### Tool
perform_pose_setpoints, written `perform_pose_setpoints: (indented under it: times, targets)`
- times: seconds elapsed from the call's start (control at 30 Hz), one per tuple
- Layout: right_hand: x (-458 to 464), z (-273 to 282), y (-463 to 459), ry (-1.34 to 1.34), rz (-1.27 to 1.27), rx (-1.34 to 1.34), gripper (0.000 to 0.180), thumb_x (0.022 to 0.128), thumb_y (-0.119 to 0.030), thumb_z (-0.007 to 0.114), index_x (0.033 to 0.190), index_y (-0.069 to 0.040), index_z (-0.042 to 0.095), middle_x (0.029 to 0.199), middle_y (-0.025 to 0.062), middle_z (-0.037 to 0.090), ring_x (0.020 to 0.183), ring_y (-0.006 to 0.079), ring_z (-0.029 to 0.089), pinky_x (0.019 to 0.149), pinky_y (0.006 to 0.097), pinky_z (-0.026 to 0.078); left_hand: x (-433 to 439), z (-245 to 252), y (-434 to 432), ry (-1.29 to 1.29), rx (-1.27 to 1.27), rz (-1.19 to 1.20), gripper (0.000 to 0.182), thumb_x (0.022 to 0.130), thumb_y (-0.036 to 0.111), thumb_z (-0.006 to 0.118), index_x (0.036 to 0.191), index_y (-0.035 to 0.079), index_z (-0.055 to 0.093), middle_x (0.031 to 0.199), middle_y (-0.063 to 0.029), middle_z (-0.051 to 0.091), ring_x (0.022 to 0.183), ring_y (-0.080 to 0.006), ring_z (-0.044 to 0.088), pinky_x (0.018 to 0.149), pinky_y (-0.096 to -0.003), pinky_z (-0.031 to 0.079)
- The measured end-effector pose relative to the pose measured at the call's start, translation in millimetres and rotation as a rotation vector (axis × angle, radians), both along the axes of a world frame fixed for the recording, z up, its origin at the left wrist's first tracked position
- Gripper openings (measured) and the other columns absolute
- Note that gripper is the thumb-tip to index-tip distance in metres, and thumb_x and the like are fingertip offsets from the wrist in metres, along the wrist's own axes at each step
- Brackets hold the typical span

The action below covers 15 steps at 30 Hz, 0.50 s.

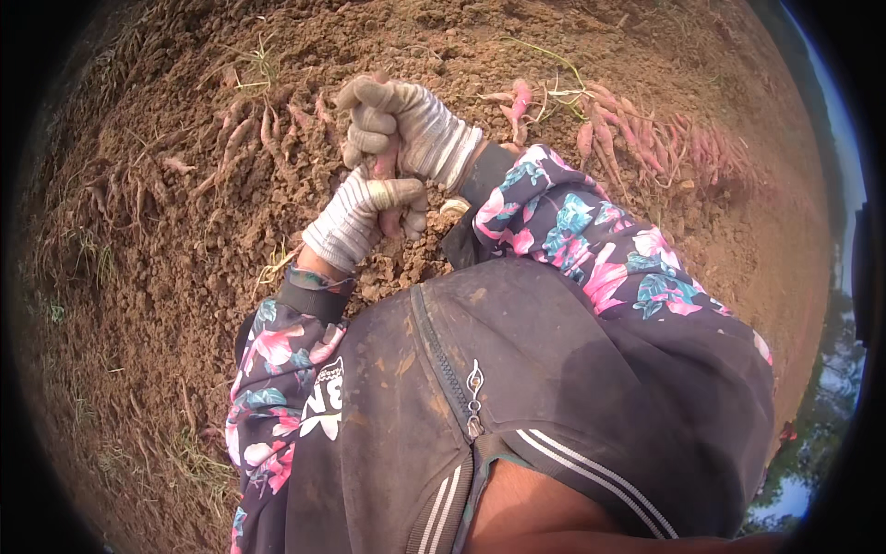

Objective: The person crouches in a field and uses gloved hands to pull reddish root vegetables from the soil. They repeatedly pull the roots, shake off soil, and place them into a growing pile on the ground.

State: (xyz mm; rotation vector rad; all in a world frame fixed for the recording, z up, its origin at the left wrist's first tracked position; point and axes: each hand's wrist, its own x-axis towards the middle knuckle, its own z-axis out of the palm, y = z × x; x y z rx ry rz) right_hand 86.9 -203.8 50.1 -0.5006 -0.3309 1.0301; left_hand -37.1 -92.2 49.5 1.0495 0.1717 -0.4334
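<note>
Both my hands wear soil-stained knitted gloves with white striped cuffs. A long pinkish sweet potato (387, 164) stands between them, mostly covered by the fingers. My right hand (391, 124) is curled around its far part. Just below, my left hand (377, 208) wraps the near part, with the thumb across it and the tuber's end showing under the fingers. The two hands nearly touch, above crumbly brown soil (228, 277). Whether the tuber is joined to others is hidden by the gloves.
Sweet potatoes (616, 131) lie heaped in a row to the right, beside a smaller pink cluster (518, 107). More soil-covered sweet potatoes (239, 135) lie to the left. A grass tuft (259, 66) grows beyond them. Dry grass (201, 464) lies at lower left.
</note>
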Motion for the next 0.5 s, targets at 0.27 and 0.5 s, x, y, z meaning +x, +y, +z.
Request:
perform_pose_setpoints:
  times: [0.27,0.5]
  targets:
    - [51,-25,-10,0.107,-0.260,-0.455,0.018,0.090,-0.022,0.079,0.097,-0.007,0.072,0.081,0.0114,0.072,0.075,0.0266,0.070,0.062,0.0416,0.059,-6,-10,13,0.149,0.417,0.024,0.039,0.097,0.035,0.071,0.121,0.005,0.062,0.078,-0.0017,0.066,0.055,-0.0109,0.060,0.047,-0.0246,0.048]
    - [73,-75,13,0.277,-0.497,-0.421,0.029,0.092,-0.027,0.079,0.102,-0.003,0.065,0.072,0.0090,0.065,0.062,0.0304,0.067,0.061,0.0480,0.060,-5,-65,16,-0.309,0.983,0.237,0.020,0.102,0.025,0.067,0.104,0.006,0.060,0.070,-0.0016,0.061,0.054,-0.0095,0.051,0.048,-0.0246,0.042]
